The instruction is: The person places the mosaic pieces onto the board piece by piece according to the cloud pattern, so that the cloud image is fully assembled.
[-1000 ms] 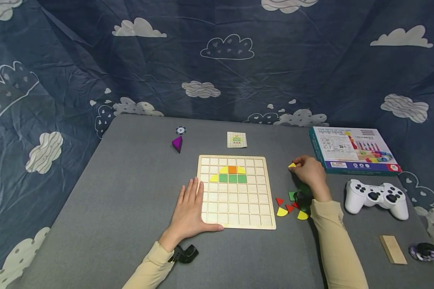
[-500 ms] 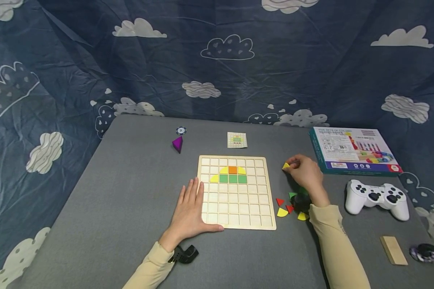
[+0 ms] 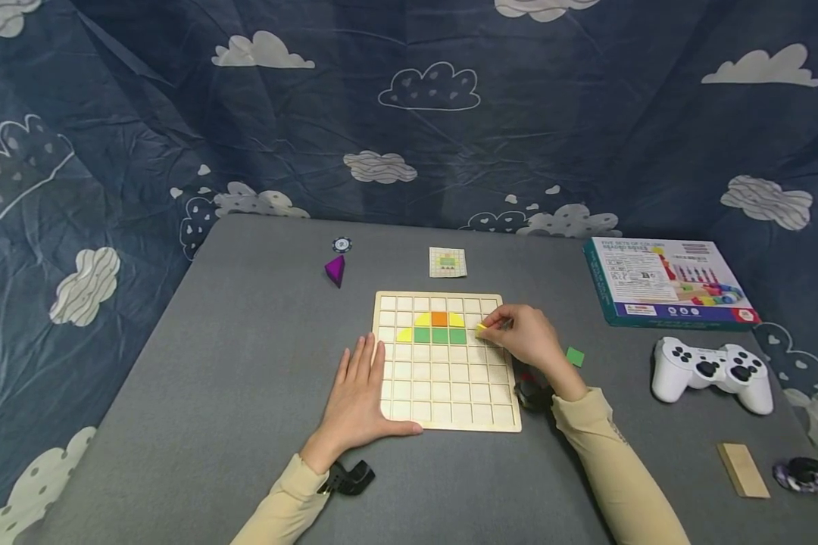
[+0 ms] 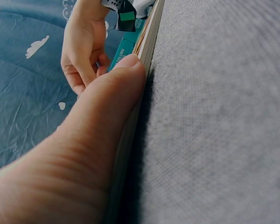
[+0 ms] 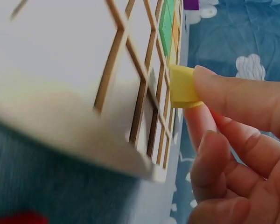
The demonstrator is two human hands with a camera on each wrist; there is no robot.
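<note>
A wooden grid board [image 3: 450,393] lies flat on the grey table. Set in its upper cells are an orange square tile [image 3: 439,319], a row of green square tiles [image 3: 439,335] and several yellow rounded tiles [image 3: 404,334]. My left hand [image 3: 357,397] rests along the board's left and near edges, fingers straight, thumb on the near edge. Over the board's right part, my right hand [image 3: 528,337] pinches a yellow quarter-round tile [image 5: 183,87] between thumb and fingertips, just beside the green row. In the right wrist view the tile stands close to the grid; whether it touches is unclear.
A pattern card [image 3: 447,263] lies behind the board, with a purple pyramid [image 3: 335,270] and a poker chip [image 3: 341,244] to its left. On the right are a loose green tile [image 3: 575,356], a boxed set [image 3: 671,284], a white game controller [image 3: 712,372] and a wooden block [image 3: 743,470].
My right hand has moved left with the yellow tile, from beside the box to over the board. Its forearm now covers most loose tiles. The left hand has stayed put.
</note>
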